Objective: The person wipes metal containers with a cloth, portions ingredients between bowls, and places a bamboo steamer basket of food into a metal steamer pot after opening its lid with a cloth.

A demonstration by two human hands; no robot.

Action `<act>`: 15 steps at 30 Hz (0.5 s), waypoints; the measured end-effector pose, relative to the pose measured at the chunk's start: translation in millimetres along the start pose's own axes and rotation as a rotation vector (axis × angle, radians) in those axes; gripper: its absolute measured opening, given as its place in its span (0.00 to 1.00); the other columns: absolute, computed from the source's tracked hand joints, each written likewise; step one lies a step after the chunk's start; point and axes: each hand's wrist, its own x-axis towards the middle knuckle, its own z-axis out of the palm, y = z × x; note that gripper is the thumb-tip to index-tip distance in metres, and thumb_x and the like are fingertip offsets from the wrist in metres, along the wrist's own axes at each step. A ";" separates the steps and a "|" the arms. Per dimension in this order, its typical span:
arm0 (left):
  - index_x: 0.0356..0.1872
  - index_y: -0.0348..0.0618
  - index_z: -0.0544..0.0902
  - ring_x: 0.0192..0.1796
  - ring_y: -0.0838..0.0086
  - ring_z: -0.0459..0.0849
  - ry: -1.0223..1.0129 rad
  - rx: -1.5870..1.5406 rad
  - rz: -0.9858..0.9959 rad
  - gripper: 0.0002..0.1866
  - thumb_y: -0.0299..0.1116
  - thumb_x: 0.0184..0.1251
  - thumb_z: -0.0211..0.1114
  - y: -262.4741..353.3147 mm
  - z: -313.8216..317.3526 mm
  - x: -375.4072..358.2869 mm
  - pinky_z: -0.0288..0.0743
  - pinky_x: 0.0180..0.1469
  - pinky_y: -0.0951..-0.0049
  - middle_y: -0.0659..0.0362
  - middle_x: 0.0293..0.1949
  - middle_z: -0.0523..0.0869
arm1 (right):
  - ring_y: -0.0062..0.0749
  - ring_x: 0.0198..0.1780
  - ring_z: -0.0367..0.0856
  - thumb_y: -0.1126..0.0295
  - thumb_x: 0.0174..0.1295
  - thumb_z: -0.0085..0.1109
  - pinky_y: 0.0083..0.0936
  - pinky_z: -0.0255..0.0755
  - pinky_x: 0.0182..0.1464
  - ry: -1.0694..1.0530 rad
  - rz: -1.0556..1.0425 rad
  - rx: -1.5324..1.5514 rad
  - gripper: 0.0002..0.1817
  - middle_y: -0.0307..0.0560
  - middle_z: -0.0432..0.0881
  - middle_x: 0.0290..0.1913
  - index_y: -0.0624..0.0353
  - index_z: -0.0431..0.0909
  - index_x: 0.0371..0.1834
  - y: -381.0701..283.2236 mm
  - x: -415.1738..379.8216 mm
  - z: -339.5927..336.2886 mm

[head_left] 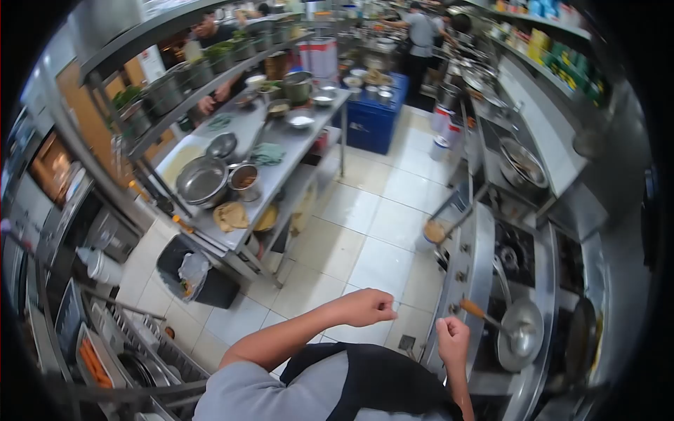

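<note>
My left hand point(366, 307) is in front of my dark apron, above the tiled floor, its fingers curled closed; whatever they may hold is hidden. Close to the stove edge, my right hand point(453, 338) is also curled, and I cannot make out anything in it. To its right a ladle with a wooden handle point(474, 309) rests in a metal wok point(521, 335) on the stove point(544, 266). Neither hand touches the wok or the ladle.
A steel table point(242, 235) at the left bears bowls, pots and cloths. Below it stands a black bin point(217, 289). A blue chest point(375, 123) is ahead. People point(421, 35) stand at the back, another behind the shelf.
</note>
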 end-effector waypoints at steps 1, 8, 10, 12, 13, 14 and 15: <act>0.34 0.39 0.79 0.35 0.72 0.78 0.106 0.014 -0.124 0.15 0.43 0.70 0.65 -6.5 2.4 -3.6 0.74 0.42 0.69 0.59 0.29 0.82 | 0.14 0.29 0.71 0.71 0.66 0.58 0.19 0.66 0.33 -0.120 0.077 -0.054 0.12 0.32 0.74 0.23 0.65 0.76 0.26 -2.2 15.4 -8.4; 0.53 0.42 0.80 0.52 0.58 0.84 0.092 0.019 -0.312 0.21 0.49 0.72 0.60 -42.8 -8.8 -15.2 0.75 0.55 0.62 0.48 0.49 0.86 | 0.18 0.23 0.66 0.65 0.59 0.64 0.24 0.60 0.25 -0.404 0.090 -0.172 0.10 0.34 0.71 0.19 0.61 0.80 0.27 25.1 115.6 37.3; 0.55 0.42 0.79 0.55 0.55 0.83 0.085 0.080 -0.275 0.22 0.49 0.72 0.60 -56.7 -12.5 8.4 0.74 0.57 0.60 0.46 0.51 0.85 | 0.14 0.23 0.66 0.65 0.62 0.63 0.21 0.60 0.25 -0.418 -0.089 -0.283 0.11 0.33 0.72 0.19 0.62 0.79 0.28 10.3 159.4 61.3; 0.61 0.42 0.76 0.61 0.48 0.79 0.011 0.140 -0.242 0.26 0.50 0.72 0.59 -50.5 -28.0 36.1 0.72 0.62 0.56 0.43 0.55 0.83 | 0.24 0.24 0.69 0.63 0.58 0.64 0.28 0.64 0.28 -0.386 -0.217 -0.247 0.11 0.44 0.74 0.20 0.62 0.81 0.30 -4.1 214.2 90.9; 0.61 0.42 0.76 0.61 0.48 0.79 0.007 0.148 -0.244 0.26 0.50 0.72 0.59 -49.2 -37.4 53.4 0.72 0.62 0.56 0.43 0.55 0.83 | 0.25 0.25 0.70 0.63 0.58 0.63 0.28 0.65 0.29 -0.367 -0.266 -0.198 0.12 0.45 0.75 0.21 0.62 0.81 0.30 -13.5 245.4 105.2; 0.61 0.42 0.76 0.61 0.48 0.79 -0.012 0.171 -0.248 0.26 0.50 0.72 0.59 -48.0 -47.3 73.2 0.72 0.62 0.56 0.42 0.55 0.83 | 0.26 0.26 0.70 0.64 0.58 0.63 0.29 0.66 0.30 -0.341 -0.315 -0.149 0.12 0.47 0.76 0.22 0.63 0.81 0.30 -23.9 279.6 117.7; 0.61 0.42 0.76 0.61 0.48 0.79 -0.033 0.198 -0.250 0.26 0.50 0.72 0.59 -46.8 -59.2 93.1 0.72 0.62 0.56 0.42 0.56 0.83 | 0.27 0.27 0.72 0.64 0.59 0.63 0.28 0.68 0.32 -0.333 -0.326 -0.149 0.12 0.48 0.78 0.23 0.63 0.81 0.30 -35.1 314.8 127.2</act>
